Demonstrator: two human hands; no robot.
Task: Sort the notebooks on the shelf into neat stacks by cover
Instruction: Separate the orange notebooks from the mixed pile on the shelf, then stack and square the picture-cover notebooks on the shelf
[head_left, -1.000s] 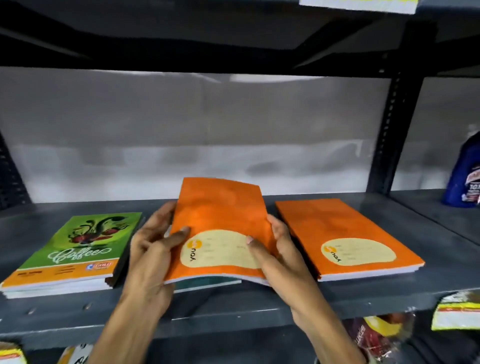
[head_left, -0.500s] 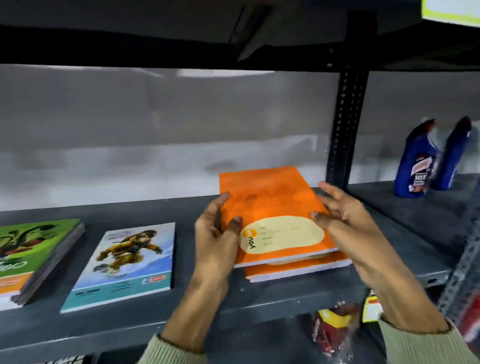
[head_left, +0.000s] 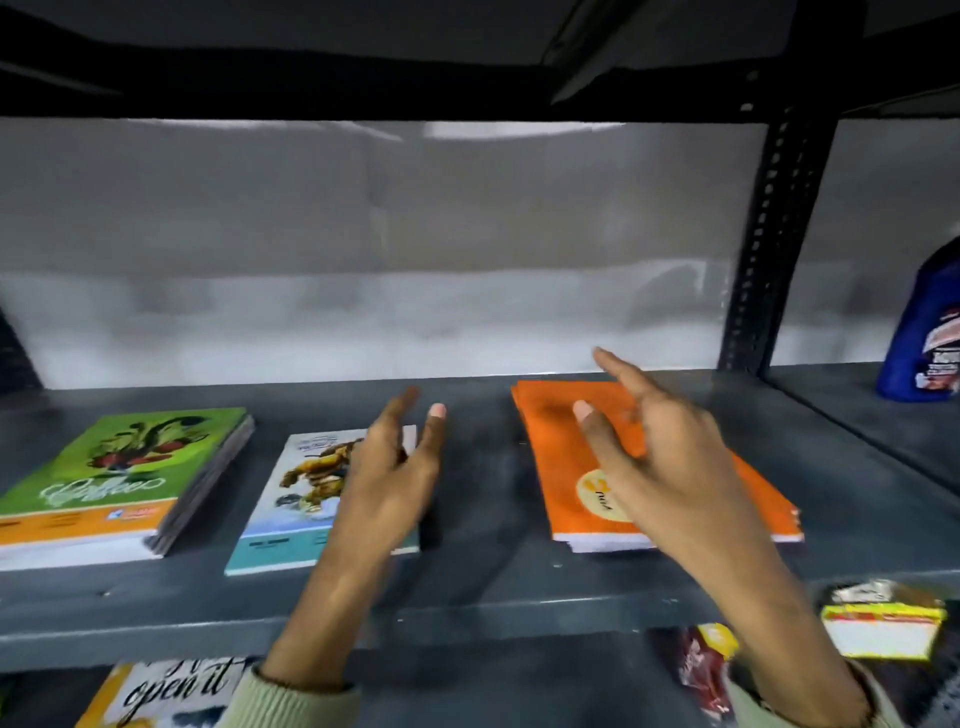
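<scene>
Three groups of notebooks lie on the grey shelf (head_left: 467, 592). A stack with green covers (head_left: 119, 467) is at the left. A single notebook with a blue illustrated cover (head_left: 306, 493) lies in the middle. An orange stack (head_left: 561, 457) sits at the right. My left hand (head_left: 389, 478) hovers open over the right edge of the blue notebook, holding nothing. My right hand (head_left: 660, 457) hovers open above the orange stack, fingers spread, hiding part of its cover label.
A black perforated upright (head_left: 769, 239) stands behind the orange stack. A blue bottle (head_left: 924, 332) stands on the adjoining shelf at far right. Packets (head_left: 878, 623) and a printed card (head_left: 171, 691) lie on the level below. Another shelf runs overhead.
Both hands have let go of the orange notebook, which now rests on the orange stack, and have lifted off it with fingers spread. The view has swung back left.
</scene>
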